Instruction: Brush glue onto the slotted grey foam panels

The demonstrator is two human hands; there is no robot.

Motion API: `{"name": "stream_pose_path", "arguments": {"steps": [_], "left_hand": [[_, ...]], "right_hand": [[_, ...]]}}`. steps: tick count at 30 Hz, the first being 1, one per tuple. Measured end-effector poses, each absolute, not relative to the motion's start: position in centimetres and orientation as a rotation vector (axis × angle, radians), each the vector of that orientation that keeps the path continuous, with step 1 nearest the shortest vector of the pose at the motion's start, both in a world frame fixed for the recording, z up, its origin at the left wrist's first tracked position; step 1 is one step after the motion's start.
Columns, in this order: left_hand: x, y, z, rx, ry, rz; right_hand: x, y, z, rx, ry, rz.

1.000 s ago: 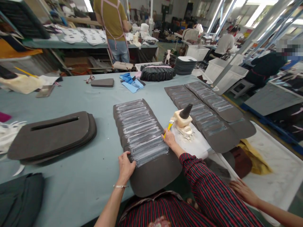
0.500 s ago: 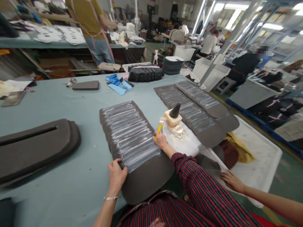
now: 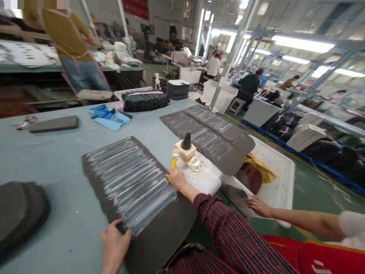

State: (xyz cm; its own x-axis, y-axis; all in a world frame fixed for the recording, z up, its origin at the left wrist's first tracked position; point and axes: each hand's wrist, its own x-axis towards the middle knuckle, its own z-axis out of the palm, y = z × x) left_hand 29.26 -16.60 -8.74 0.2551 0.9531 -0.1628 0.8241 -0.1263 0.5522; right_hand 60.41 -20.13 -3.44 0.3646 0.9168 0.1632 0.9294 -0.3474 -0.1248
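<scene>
Fanned, overlapping dark grey panels (image 3: 168, 228) lie on the table before me, their exposed strips streaked with whitish, glue-like smears. My left hand (image 3: 114, 243) grips the panels' near left edge, thumb and index finger at the border. In my right hand (image 3: 178, 179) is a yellow-handled brush (image 3: 173, 163), held upright over the right edge of the panels with its pale bristle end up. Just beyond it stands a cream container (image 3: 184, 150) with a black cone-shaped top (image 3: 186, 141), on a white sheet (image 3: 207, 173) with crumbs.
More smeared dark panels (image 3: 228, 161) lie to the right. A dark stack (image 3: 23, 213) sits at left; blue cloth pieces (image 3: 110, 117) and a black bundle (image 3: 145, 101) lie farther back. Another person's hand (image 3: 259, 206) touches a white bin (image 3: 285, 190) at right.
The view has swung to the right, so table items appear farther left. The person at right shows more. My hands keep their places on the panels and brush.
</scene>
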Motion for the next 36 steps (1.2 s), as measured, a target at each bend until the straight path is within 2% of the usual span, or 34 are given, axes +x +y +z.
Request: {"name": "stream_pose_path", "arguments": {"steps": [7, 12, 16, 22, 25, 32, 36], "left_hand": [[29.0, -17.1, -7.3, 1.886, 1.629, 0.477], [28.1, -17.1, -6.7, 1.862, 1.713, 0.556], [28.6, -17.2, -5.0, 2.001, 1.646, 0.587], [29.4, -17.2, -4.6, 2.315, 1.587, 0.43], [29.4, -17.2, -4.8, 2.337, 1.62, 0.395], [29.7, -17.5, -4.7, 2.333, 1.646, 0.389], [29.4, -17.1, -5.0, 2.228, 1.634, 0.42]], "right_hand": [[59.5, -20.5, -0.8, -2.187, -1.58, -0.073], [55.9, -20.1, 0.2, -1.821, -1.336, 0.217], [50.7, -19.1, 0.2, -1.692, -1.237, 0.52], [45.2, -17.8, -1.5, -1.644, -1.361, 0.653], [47.4, -17.9, -2.2, -1.736, -1.349, 0.597], [59.2, -20.6, -1.8, -2.009, -1.038, 0.34], [58.5, -21.0, -1.0, -1.974, -1.052, 0.276]]}}
